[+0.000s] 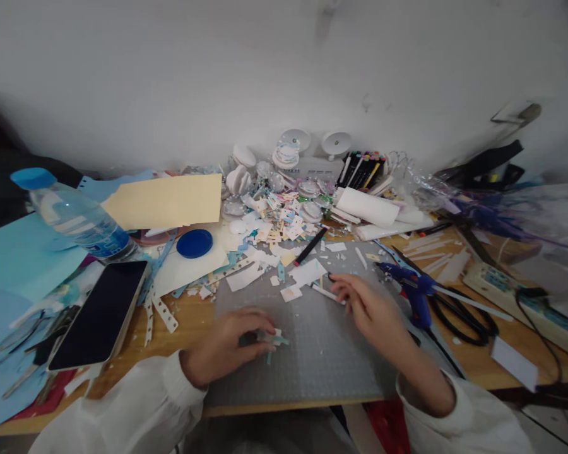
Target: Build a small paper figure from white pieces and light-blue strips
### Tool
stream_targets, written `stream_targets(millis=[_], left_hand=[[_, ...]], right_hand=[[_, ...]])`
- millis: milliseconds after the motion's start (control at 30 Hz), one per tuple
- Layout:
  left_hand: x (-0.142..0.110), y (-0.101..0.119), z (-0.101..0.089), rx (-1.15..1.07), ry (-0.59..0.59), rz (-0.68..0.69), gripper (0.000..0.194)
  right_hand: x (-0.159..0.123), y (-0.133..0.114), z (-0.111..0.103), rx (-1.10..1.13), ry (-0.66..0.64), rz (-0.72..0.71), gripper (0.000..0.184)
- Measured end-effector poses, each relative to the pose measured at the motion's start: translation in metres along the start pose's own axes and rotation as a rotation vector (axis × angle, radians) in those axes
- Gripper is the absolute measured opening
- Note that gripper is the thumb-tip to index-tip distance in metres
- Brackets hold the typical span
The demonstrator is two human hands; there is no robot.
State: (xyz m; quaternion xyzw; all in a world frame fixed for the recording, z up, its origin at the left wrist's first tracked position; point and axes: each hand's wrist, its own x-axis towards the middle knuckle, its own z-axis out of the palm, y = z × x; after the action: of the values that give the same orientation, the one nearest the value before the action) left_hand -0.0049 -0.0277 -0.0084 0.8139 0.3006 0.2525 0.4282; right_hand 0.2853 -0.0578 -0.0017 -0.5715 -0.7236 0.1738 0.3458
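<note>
Grey wall [265,75] behind wooden counter [168,343], bottle [82,217] near left edge, left hand [231,343] pinching small paper piece [278,338] near front edge, right hand [372,318] at white pen [325,291], its grip unclear, glue gun [414,291] toward right edge

1. The head view looks forward and down from the wearer's head, over the near edge of the counter [173,343].
2. It faces the pale wall [194,75] behind, with the left hand [236,340] and right hand [366,309] closer, below centre.

Phone [100,315] left of mat [307,353] — glue gun [413,290] right.
</note>
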Motion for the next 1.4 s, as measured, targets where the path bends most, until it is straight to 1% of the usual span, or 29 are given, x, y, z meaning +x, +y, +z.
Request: stream_targets(millis=[67, 133, 233, 300, 333, 433, 633, 700, 767, 867, 967, 1033, 1100, 1167, 1200, 1267, 1400], left_hand=[[-0.001, 0.002, -0.003, 0.063, 0.024, 0.06, 0.016], [-0.002, 0.006, -0.009, 0.132, 0.083, 0.097, 0.017], [-0.005, 0.011, -0.021, 0.198, 0.151, 0.083, 0.017], [-0.008, 0.014, -0.029, 0.219, 0.162, 0.064, 0.015], [-0.009, 0.016, -0.033, 0.224, 0.169, 0.062, 0.015], [-0.011, 0.019, -0.041, 0.223, 0.198, 0.05, 0.015], [-0.006, 0.022, -0.05, 0.179, 0.304, 0.008, 0.012], [-0.004, 0.022, -0.05, 0.175, 0.326, -0.029, 0.014], [-0.001, 0.021, -0.05, 0.174, 0.33, -0.072, 0.016], [0.002, 0.019, -0.049, 0.163, 0.334, -0.096, 0.018], [0.008, 0.019, -0.048, 0.136, 0.343, -0.09, 0.021], [0.011, 0.021, -0.048, 0.133, 0.351, -0.091, 0.023], [0.013, 0.023, -0.049, 0.145, 0.352, -0.091, 0.023], [0.015, 0.026, -0.051, 0.163, 0.338, -0.083, 0.022], [0.014, 0.027, -0.052, 0.172, 0.326, -0.08, 0.021], [0.013, 0.028, -0.054, 0.191, 0.304, -0.079, 0.02], [0.008, 0.027, -0.057, 0.203, 0.27, -0.099, 0.018]], right_hand=[[0.012, 0.006, 0.008, -0.053, -0.033, -0.038, 0.025], [0.025, 0.01, 0.019, -0.101, -0.068, -0.075, 0.019], [0.042, 0.013, 0.033, -0.139, -0.104, -0.123, 0.015], [0.051, 0.013, 0.037, -0.148, -0.097, -0.144, 0.007], [0.055, 0.014, 0.036, -0.152, -0.079, -0.147, 0.008], [0.064, 0.016, 0.026, -0.167, 0.051, -0.118, 0.014], [0.068, 0.03, 0.0, -0.253, 0.497, 0.023, 0.02], [0.066, 0.035, -0.005, -0.284, 0.576, 0.037, 0.022], [0.065, 0.039, -0.007, -0.307, 0.586, 0.029, 0.024], [0.065, 0.043, -0.007, -0.331, 0.515, -0.001, 0.033], [0.064, 0.042, -0.007, -0.342, 0.384, -0.047, 0.04], [0.061, 0.038, -0.008, -0.335, 0.252, -0.09, 0.036], [0.056, 0.034, -0.009, -0.313, 0.081, -0.134, 0.03], [0.051, 0.033, -0.011, -0.294, -0.081, -0.149, 0.025], [0.048, 0.034, -0.012, -0.292, -0.139, -0.139, 0.026], [0.044, 0.038, -0.013, -0.301, -0.204, -0.093, 0.029], [0.041, 0.045, -0.016, -0.315, -0.255, -0.012, 0.033]])
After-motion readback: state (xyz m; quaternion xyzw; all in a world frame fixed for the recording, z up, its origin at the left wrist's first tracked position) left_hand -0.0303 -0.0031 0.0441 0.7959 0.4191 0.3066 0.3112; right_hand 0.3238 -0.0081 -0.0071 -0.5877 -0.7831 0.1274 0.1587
